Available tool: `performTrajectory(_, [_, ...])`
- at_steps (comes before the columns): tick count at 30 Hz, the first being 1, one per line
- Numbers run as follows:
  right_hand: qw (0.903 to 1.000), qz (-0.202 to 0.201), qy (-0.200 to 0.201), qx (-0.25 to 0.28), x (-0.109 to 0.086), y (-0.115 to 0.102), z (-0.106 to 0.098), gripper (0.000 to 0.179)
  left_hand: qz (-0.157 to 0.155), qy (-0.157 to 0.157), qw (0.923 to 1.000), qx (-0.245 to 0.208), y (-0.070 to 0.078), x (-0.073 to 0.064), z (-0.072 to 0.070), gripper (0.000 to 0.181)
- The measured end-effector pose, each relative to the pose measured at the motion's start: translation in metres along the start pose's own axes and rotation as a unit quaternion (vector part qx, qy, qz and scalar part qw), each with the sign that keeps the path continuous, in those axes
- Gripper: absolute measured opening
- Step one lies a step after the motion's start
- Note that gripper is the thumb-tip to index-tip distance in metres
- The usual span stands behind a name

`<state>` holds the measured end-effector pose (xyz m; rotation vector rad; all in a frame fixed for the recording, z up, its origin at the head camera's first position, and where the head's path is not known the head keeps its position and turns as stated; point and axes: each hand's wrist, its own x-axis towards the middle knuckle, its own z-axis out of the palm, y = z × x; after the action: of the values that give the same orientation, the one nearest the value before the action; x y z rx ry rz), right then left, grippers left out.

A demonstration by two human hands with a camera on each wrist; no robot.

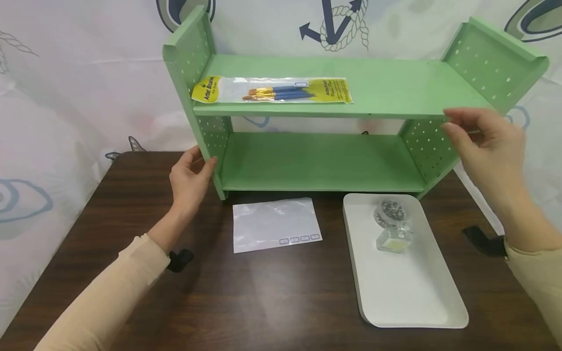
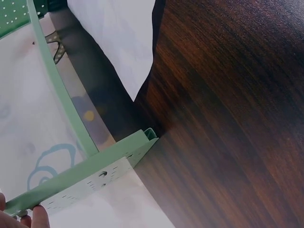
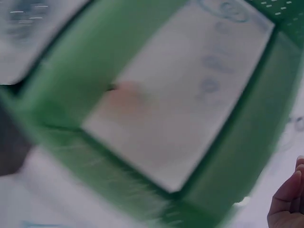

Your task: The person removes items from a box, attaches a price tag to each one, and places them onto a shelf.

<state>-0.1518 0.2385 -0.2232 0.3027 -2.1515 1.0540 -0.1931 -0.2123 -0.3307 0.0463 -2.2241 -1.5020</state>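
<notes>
A green two-tier metal shelf with perforated side panels stands at the back of the table. My left hand grips the front edge of its left side panel, thumb in front and fingers on the outer side; the left wrist view shows those fingertips at the panel. Near the right end of the upper tier hovers my right hand, fingers loosely bent, with nothing visible in them. The right wrist view, which is blurred, shows that hand beside the shelf. A packet of artist brushes lies on the upper tier.
A white tray sits at the front right, holding a round clear container of silvery bits and a small clear glass-like box. A white sheet or pouch lies before the shelf on the dark wooden table. Behind hangs patterned cloth.
</notes>
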Motion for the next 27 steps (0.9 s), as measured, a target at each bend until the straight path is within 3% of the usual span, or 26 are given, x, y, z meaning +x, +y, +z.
performTrajectory(7, [0.9963, 0.065, -0.026, -0.049, -0.052, 0.061, -0.021, 0.017, 0.001, 0.0, 1.0, -0.009, 0.002, -0.001, 0.0, 0.038])
performTrajectory(13, [0.9901, 0.084, -0.082, -0.077, -0.088, 0.1, -0.022, 0.022, -0.005, 0.0, 0.9973, -0.073, 0.002, -0.011, 0.0, 0.048])
performTrajectory(17, [0.9786, 0.109, -0.141, -0.102, -0.104, 0.114, -0.02, 0.023, -0.013, 0.007, 0.995, -0.099, 0.0, -0.023, -0.002, 0.052])
performTrajectory(23, [0.9522, 0.168, -0.217, -0.134, -0.118, 0.124, -0.02, 0.032, -0.023, 0.026, 0.9922, -0.12, -0.003, -0.047, 0.001, 0.047])
performTrajectory(27, [0.9385, 0.191, -0.246, -0.148, -0.124, 0.128, -0.018, 0.039, -0.044, 0.002, 0.9885, -0.145, -0.002, -0.065, 0.012, 0.044])
